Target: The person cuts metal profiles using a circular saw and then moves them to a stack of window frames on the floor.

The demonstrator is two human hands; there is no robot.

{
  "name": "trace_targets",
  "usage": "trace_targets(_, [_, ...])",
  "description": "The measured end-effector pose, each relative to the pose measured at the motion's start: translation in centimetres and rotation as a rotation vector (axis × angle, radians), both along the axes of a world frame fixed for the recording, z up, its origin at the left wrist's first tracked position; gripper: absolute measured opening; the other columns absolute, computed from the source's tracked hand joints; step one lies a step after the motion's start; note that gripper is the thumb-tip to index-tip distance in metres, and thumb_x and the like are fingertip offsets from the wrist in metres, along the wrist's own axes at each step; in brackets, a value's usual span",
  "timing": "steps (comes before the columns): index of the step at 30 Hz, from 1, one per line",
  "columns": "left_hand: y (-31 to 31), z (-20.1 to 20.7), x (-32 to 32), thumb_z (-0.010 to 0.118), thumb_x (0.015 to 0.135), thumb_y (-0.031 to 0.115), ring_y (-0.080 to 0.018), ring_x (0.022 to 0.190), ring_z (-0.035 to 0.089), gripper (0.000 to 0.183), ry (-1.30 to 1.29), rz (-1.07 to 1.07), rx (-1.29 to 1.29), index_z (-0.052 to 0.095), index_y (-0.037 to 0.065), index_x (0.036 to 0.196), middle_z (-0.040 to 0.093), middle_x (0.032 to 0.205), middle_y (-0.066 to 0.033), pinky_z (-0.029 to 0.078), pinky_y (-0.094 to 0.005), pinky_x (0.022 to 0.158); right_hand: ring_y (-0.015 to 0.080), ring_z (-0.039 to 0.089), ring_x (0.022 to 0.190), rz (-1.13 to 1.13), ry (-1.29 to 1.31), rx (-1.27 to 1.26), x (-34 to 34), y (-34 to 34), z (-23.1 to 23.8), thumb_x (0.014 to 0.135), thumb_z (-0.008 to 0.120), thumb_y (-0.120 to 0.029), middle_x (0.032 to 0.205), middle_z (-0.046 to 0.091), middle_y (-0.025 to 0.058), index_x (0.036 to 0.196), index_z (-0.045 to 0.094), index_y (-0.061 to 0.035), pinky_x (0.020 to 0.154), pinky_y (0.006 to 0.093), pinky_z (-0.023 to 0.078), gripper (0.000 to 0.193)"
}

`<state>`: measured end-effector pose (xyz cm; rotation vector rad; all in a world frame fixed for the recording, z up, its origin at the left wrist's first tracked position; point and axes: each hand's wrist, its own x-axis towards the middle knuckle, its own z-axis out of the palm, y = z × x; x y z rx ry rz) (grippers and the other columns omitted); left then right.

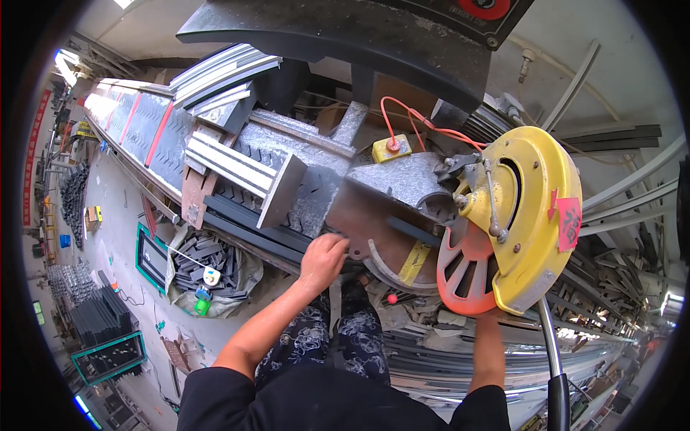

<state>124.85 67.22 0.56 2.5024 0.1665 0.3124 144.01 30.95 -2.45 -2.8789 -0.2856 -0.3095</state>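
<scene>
My left hand (325, 260) is closed, its curled fingers at the front edge of the saw table, where the ends of several dark metal profiles (248, 224) meet it. What lies inside the fingers, if anything, is hidden. To the right stands a cutting saw with a yellow blade guard (535, 208) and an orange-red slotted lower guard (457, 276). My right forearm reaches up behind this lower guard, which hides my right hand. Close to the blade, a short dark strip (415, 231) lies on the brown metal plate (374, 215).
A grey block with white bars (282, 192) stands on the table left of the saw. A yellow box with a red button (392, 149) sits behind it. The saw's lever (550, 337) slants down at right. Below left, a sack (215, 276) holds dark offcuts. Long profiles lie at lower right.
</scene>
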Motion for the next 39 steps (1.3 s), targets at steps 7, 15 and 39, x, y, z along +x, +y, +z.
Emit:
trace_targets(7, [2.5,-7.4,8.8,0.078,0.072,0.026,-0.0274,0.126,0.05,0.065,0.132,0.017,0.354,0.055,0.004,0.129,0.055,0.131,-0.0109,0.029,-0.0427,0.116,0.0325,0.058,0.095,0.34,0.058,-0.356,-3.0,11.5,-3.7,0.084,0.066,-0.013,0.094,0.062,0.0154,0.09,0.062,-0.0025,0.082,0.0452,0.047,0.013])
trace_targets(15, [9.7,-12.5,11.6,0.057,0.075,0.013,-0.0267,0.087,0.057,0.012,-0.027,-0.034,0.398,0.06,0.008,0.085,0.055,0.083,-0.0075,0.049,-0.0368,0.08,0.0347,0.059,0.101,0.079,0.069,0.216,-7.0,16.8,-4.6,0.084,0.066,-0.011,0.123,0.056,0.0216,0.119,0.058,0.0005,0.084,0.0423,0.05,0.038])
trace_targets(39, [7.6,-14.0,14.2,0.05,0.085,0.015,-0.0345,0.094,0.056,0.02,0.105,0.791,-0.595,0.062,0.002,0.094,0.06,0.096,-0.0194,0.045,-0.0453,0.089,0.0147,0.051,0.056,-0.857,1.047,1.106,5.3,16.2,-16.8,0.106,0.03,-0.041,0.081,0.064,0.0047,0.111,0.064,-0.0029,0.049,0.0232,0.047,0.051])
